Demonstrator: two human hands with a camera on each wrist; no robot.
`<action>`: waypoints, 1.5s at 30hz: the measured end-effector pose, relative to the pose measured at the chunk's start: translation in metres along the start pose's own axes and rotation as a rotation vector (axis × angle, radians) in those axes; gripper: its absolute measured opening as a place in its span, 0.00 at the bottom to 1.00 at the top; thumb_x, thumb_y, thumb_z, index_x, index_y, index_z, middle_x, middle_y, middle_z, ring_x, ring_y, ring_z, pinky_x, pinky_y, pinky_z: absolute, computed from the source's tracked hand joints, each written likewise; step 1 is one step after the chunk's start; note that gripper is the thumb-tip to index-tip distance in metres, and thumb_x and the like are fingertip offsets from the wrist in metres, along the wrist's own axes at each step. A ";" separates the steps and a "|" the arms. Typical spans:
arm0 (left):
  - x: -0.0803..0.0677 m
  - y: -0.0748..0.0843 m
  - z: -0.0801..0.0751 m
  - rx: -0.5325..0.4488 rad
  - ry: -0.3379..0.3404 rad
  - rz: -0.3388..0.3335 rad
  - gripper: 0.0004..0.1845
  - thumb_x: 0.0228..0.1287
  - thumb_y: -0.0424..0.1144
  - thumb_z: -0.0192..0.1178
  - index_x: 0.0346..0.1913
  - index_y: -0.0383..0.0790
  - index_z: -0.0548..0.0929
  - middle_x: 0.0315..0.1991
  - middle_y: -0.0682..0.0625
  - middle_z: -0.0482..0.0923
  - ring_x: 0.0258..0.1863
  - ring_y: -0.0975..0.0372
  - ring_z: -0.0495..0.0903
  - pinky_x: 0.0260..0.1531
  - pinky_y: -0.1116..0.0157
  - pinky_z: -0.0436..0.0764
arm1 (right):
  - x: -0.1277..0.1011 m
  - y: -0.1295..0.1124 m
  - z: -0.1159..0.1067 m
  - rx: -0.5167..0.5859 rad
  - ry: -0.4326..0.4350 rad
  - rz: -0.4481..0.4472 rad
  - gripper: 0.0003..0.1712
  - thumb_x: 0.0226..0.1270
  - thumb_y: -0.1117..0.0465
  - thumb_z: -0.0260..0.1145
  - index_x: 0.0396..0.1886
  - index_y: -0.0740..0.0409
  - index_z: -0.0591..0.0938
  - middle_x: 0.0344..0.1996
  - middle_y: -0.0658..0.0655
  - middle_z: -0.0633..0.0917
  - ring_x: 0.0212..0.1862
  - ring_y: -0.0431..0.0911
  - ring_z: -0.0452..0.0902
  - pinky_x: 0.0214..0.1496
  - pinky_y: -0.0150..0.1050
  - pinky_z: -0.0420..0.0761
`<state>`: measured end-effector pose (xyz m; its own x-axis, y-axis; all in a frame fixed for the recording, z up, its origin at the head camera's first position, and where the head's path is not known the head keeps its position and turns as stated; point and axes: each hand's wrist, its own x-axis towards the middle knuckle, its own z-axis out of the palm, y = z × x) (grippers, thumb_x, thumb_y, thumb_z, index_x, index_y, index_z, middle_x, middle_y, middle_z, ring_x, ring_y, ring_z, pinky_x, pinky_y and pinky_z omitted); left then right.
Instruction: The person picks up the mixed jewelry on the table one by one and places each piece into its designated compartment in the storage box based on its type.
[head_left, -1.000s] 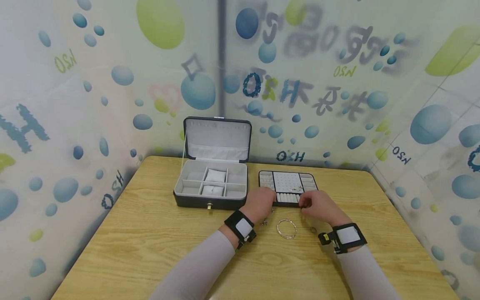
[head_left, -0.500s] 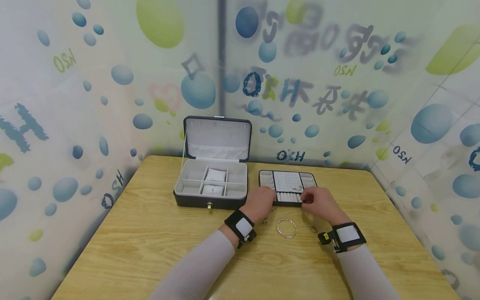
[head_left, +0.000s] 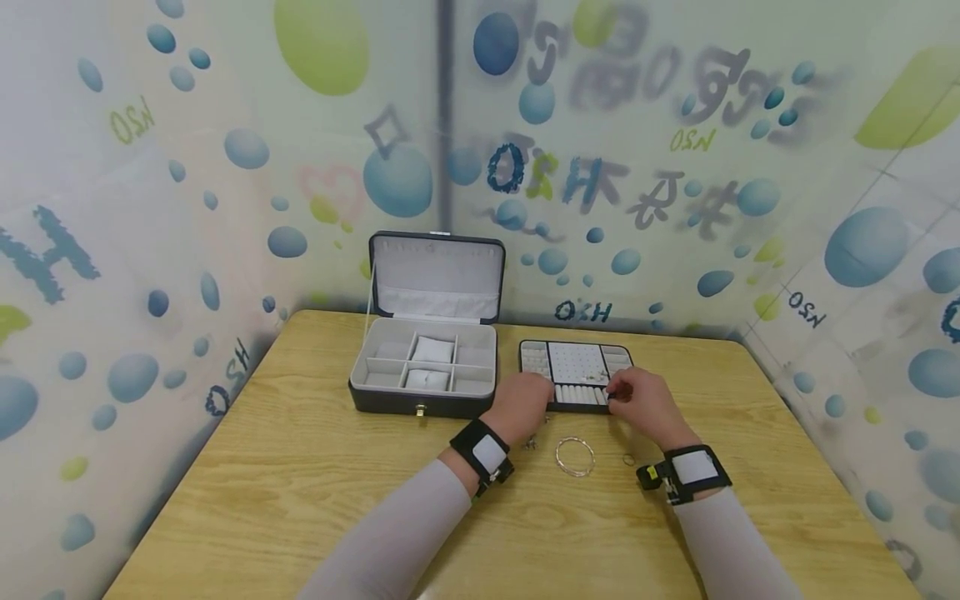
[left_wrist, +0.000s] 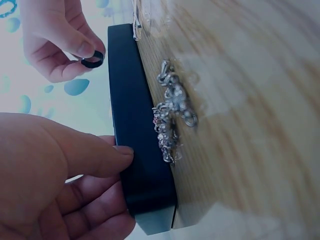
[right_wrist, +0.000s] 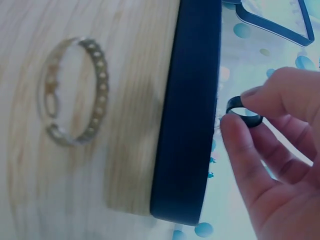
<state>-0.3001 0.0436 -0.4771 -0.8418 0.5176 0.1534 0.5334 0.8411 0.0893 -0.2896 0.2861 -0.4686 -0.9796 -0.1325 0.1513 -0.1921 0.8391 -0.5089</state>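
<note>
Ring point(right_wrist: 249, 121), a smooth black band, is pinched between thumb and forefinger of a person's right hand point(head_left: 648, 406), just over the right front corner of a flat, black-walled jewellery tray point(head_left: 573, 409) lined in white. The remaining fingers of that hand bend in behind the ring. At the tray's opposite front corner, the left hand point(head_left: 519, 408) grips the end, its thumb pressed flat to the dark wall and its fingers curled about the corner. Both forearms, in pale grey sleeves point(head_left: 401, 533), reach forward and angle inward, backs of the hands turned up, black wristbands point(head_left: 696, 469) at each wrist. Before the tray lie silvery, beaded chain pieces point(left_wrist: 176, 100), near the left hand; a round, metallic bangle point(right_wrist: 101, 85), between the wrists; and a small, thin loop point(head_left: 628, 459) beside the right wrist. Left of the tray, a black, grey-lined jewellery box point(head_left: 386, 403) with its lid raised stands on the light wood-grain bench point(head_left: 300, 492).
</note>
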 end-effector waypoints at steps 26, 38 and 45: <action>0.002 0.000 0.000 -0.010 0.001 -0.003 0.06 0.67 0.36 0.70 0.33 0.51 0.90 0.37 0.56 0.90 0.33 0.65 0.83 0.27 0.63 0.80 | 0.000 -0.003 0.009 -0.003 0.018 -0.060 0.10 0.62 0.75 0.70 0.40 0.61 0.88 0.42 0.60 0.88 0.44 0.52 0.85 0.51 0.54 0.88; 0.001 0.000 0.000 -0.010 -0.002 -0.003 0.03 0.66 0.38 0.72 0.37 0.51 0.91 0.39 0.56 0.90 0.36 0.64 0.85 0.28 0.63 0.82 | 0.000 -0.002 0.011 -0.003 0.005 -0.078 0.09 0.65 0.73 0.73 0.42 0.59 0.89 0.44 0.60 0.89 0.44 0.51 0.86 0.51 0.54 0.88; 0.000 -0.001 0.001 -0.004 0.009 -0.001 0.03 0.65 0.39 0.74 0.40 0.52 0.92 0.40 0.57 0.91 0.37 0.64 0.86 0.28 0.64 0.82 | 0.001 -0.001 0.012 -0.005 -0.003 -0.078 0.09 0.67 0.72 0.73 0.44 0.59 0.90 0.46 0.61 0.90 0.44 0.51 0.87 0.52 0.55 0.88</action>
<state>-0.3009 0.0432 -0.4776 -0.8413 0.5156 0.1627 0.5333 0.8408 0.0929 -0.2906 0.2786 -0.4781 -0.9618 -0.1994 0.1876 -0.2677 0.8290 -0.4910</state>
